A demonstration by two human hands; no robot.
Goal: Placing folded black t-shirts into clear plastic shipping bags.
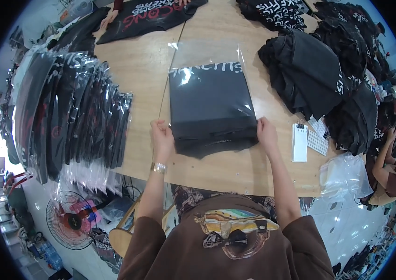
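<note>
In front of me a folded black shirt (209, 100) with white lettering along its far end lies in a transparent plastic bag (205, 50). The bag's far end extends past the shirt, while the shirt's curved near edge sticks out toward me. At the bag's lower left side my left hand (162, 139) is closed, its fingers curled at the plastic edge. My right hand (266, 133) pinches the opposite side at about the same height. The fingertips of both hands are partly hidden.
Bagged black shirts (74, 112) form a long row on the left. Loose black shirts (300, 70) are heaped on the right, near a white notepad (299, 142) and empty plastic bags (345, 175). Another person's hand (109, 19) rests by a printed shirt across the table; a fan (71, 220) stands below left.
</note>
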